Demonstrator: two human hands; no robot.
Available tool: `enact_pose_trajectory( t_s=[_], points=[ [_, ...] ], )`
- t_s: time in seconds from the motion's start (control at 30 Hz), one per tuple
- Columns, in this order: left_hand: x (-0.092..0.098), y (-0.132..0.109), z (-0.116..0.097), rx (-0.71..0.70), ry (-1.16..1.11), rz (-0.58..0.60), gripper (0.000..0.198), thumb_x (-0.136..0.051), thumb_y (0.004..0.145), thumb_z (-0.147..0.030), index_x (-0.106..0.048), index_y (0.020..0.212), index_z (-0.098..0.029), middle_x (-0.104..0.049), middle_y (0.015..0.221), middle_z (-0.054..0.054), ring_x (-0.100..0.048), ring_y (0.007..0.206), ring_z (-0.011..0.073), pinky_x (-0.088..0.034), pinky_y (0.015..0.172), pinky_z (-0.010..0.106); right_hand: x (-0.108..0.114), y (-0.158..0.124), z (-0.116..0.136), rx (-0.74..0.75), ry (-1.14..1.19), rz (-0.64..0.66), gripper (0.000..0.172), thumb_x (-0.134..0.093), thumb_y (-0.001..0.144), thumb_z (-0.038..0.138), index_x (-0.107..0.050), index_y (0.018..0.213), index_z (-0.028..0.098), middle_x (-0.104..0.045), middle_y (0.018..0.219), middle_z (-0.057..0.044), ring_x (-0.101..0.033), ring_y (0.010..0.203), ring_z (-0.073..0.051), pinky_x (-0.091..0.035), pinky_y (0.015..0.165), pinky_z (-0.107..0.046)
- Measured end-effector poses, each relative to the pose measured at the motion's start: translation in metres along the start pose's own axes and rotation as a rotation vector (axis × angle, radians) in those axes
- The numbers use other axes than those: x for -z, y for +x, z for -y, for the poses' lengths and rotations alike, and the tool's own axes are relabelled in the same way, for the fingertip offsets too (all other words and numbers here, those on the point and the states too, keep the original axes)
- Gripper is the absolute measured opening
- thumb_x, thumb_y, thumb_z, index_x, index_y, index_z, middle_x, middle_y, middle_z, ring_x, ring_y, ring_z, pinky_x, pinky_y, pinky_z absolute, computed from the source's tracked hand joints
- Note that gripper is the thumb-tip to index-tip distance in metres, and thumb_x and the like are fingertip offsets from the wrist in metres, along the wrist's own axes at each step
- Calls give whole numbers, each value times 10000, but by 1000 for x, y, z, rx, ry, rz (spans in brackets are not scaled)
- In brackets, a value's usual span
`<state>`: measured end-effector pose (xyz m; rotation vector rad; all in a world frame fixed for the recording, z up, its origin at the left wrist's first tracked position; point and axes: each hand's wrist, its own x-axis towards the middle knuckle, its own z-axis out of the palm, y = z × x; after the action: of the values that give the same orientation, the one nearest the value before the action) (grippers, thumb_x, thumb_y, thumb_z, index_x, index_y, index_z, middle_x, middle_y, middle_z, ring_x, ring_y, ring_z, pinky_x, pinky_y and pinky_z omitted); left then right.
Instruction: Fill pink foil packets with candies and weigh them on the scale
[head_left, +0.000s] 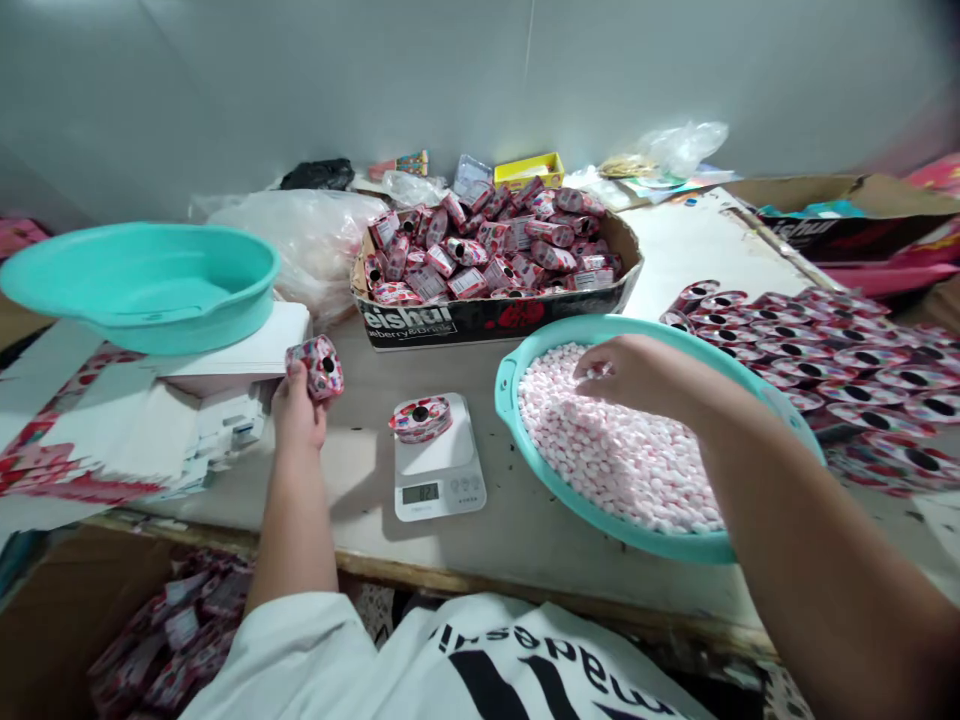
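Observation:
My left hand (298, 408) is closed around a small pink-and-red printed box (317, 365) with a round hole in its top, held above the table left of the scale. My right hand (626, 372) reaches into a teal basin (507, 392) full of small pink and white candies (600, 455); its fingers are curled down among them, and what they pinch is hidden. A white digital scale (439, 475) stands between my arms with another printed box (420, 418) resting on its platform.
A cardboard tray (487, 318) heaped with filled printed boxes sits behind the scale. An empty teal basin (142, 285) rests on white flat cartons at left. Rows of open boxes (825, 350) lie at right. Plastic bags and clutter line the wall. More boxes fill a carton below left.

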<state>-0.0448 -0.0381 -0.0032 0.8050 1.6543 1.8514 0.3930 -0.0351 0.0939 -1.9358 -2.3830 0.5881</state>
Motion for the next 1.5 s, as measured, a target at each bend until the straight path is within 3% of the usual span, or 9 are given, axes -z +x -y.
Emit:
enact_pose_trajectory(
  t_s=[0.13, 0.23, 0.33, 0.5, 0.6, 0.77, 1.03, 1.5],
  points=[
    [-21, 14, 25, -8, 63, 9, 594, -663, 738, -717, -621, 1008, -190, -703, 962, 96, -704, 784, 202, -613, 662, 360, 8, -7, 21, -1, -25, 6, 156, -660, 822, 265, -753, 892, 162, -687, 827, -49, -533, 664, -126, -366, 645, -270],
    [-18, 15, 40, -23, 86, 32, 658, -788, 607, -690, -630, 977, -169, -700, 964, 98, -697, 803, 209, -609, 715, 376, 16, -6, 51, 41, -21, 73, 155, -665, 819, 293, -756, 891, 189, -687, 825, -13, -546, 669, -109, -368, 624, -241],
    [-12, 15, 49, -47, 117, 61, 693, -785, 607, -711, -644, 995, -154, -710, 985, 107, -698, 860, 213, -595, 798, 376, 20, 6, 95, 155, -10, 127, 184, -687, 806, 306, -771, 929, 199, -692, 818, 3, -530, 640, -79, -347, 597, -208],
    [-9, 15, 48, -104, 194, 108, 718, -734, 660, -750, -657, 1027, -138, -731, 1009, 133, -703, 899, 235, -577, 811, 351, -2, 39, 169, 397, 3, 180, 187, -719, 785, 275, -787, 927, 174, -682, 792, -5, -504, 627, -52, -319, 595, -184],
    [-6, 15, 42, -152, 236, 123, 710, -684, 722, -747, -652, 1072, -131, -735, 1063, 148, -707, 939, 238, -566, 831, 330, -25, 55, 189, 423, 67, 162, 225, -726, 781, 278, -788, 963, 161, -688, 811, -9, -488, 628, -43, -313, 604, -178],
    [-2, 10, 31, -212, 360, 184, 556, -716, 790, -622, -676, 1092, -157, -752, 1067, 117, -705, 946, 239, -538, 850, 315, -50, 67, 184, 415, 196, 140, 251, -726, 771, 328, -781, 921, 135, -687, 791, -23, -498, 627, -51, -311, 596, -174],
    [-11, -1, 29, -316, 659, 333, 422, -686, 845, -582, -686, 1013, -195, -747, 986, 84, -689, 903, 248, -504, 773, 307, -62, 67, 172, 400, 409, 173, 291, -708, 769, 371, -774, 938, 143, -693, 789, -19, -549, 652, -72, -347, 594, -168],
    [-12, 3, 39, -334, 698, 428, 491, -722, 830, -531, -683, 1152, -162, -732, 1104, 132, -676, 1007, 269, -518, 882, 356, -73, 65, 165, 374, 665, 246, 398, -729, 707, 442, -762, 900, 95, -681, 761, -50, -534, 614, -66, -390, 560, -152]
  ],
)
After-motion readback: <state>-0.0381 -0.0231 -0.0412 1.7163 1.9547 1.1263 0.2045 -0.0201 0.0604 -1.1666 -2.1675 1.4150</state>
